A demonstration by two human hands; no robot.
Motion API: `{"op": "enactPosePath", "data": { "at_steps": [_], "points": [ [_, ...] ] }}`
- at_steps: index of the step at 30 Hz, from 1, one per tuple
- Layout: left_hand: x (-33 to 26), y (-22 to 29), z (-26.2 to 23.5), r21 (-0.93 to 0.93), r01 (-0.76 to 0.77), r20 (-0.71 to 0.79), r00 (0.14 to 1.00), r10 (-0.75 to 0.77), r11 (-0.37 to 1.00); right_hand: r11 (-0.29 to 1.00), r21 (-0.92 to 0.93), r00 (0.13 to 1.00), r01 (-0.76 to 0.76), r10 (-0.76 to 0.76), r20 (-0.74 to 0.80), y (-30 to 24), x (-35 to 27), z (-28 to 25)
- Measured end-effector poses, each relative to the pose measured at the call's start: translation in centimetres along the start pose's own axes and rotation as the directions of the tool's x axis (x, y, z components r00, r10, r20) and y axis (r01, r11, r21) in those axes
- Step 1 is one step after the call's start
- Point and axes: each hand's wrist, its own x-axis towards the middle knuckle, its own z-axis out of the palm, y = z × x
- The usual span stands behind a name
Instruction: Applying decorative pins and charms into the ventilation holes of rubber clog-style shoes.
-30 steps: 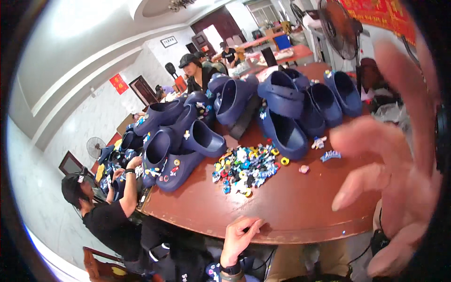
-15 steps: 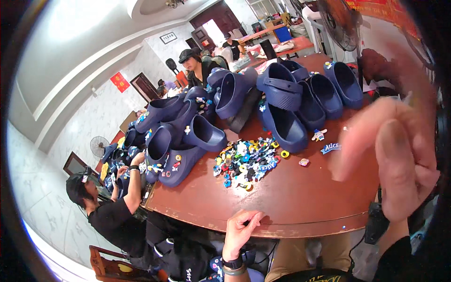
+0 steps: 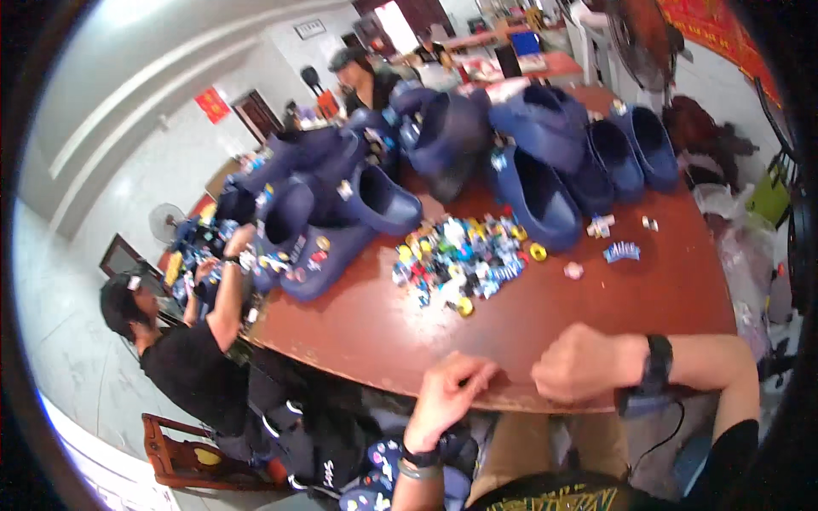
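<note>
My left hand [image 3: 450,393] rests at the table's near edge, its fingers loosely bent and the thumb apart; nothing shows in it. To its right, my right hand [image 3: 584,364] is closed in a fist over the table, its back turned up. Whatever the fist may hold is hidden. Beyond both hands lies a heap of small colourful shoe charms [image 3: 460,264]. Farther right are a blue banner-shaped charm [image 3: 622,251], a pink charm [image 3: 573,270] and a white figure charm [image 3: 601,226]. Navy clogs [image 3: 541,204] stand and lean in piles behind, some with charms attached.
The reddish-brown table [image 3: 358,341] has a curved near edge. At the left, a person in black [image 3: 200,358] handles clogs and charms; another person [image 3: 366,81] is beyond the piles. A fan [image 3: 643,43] stands at the back right. A wooden chair [image 3: 192,451] is lower left.
My right hand has come down from close in front of the camera to the table's near edge and is now a fist. My left hand stays near the edge. The view has shifted slightly.
</note>
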Motion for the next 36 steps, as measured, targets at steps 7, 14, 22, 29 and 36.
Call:
{"op": "enactPosePath", "data": {
  "at_steps": [7,14,22,29,36],
  "points": [
    [0.9,1.1,-2.0,-0.047,0.043,0.146,0.989,-0.036,0.998,0.945,0.103,0.949,-0.309,0.313,-0.024,2.9,-0.1,0.3],
    [4.9,3.1,-7.1,0.451,-0.124,0.215,0.976,0.028,0.884,0.937,0.151,0.946,-0.314,0.322,-0.028,2.5,-1.2,0.5],
    [12.2,-4.8,-8.9,0.649,0.211,0.036,0.951,-0.307,0.731,0.95,0.17,0.96,-0.262,0.275,-0.06,2.7,-0.5,0.6],
    [13.4,-2.3,-4.0,0.751,0.128,0.175,0.908,-0.382,0.648,0.948,0.173,0.956,-0.267,0.283,-0.072,3.0,-0.7,0.7],
    [10.6,-3.3,-2.2,0.504,-0.126,0.278,0.96,-0.022,0.854,0.955,0.14,0.96,-0.261,0.272,-0.067,2.7,-0.6,0.8]
  ]
}}
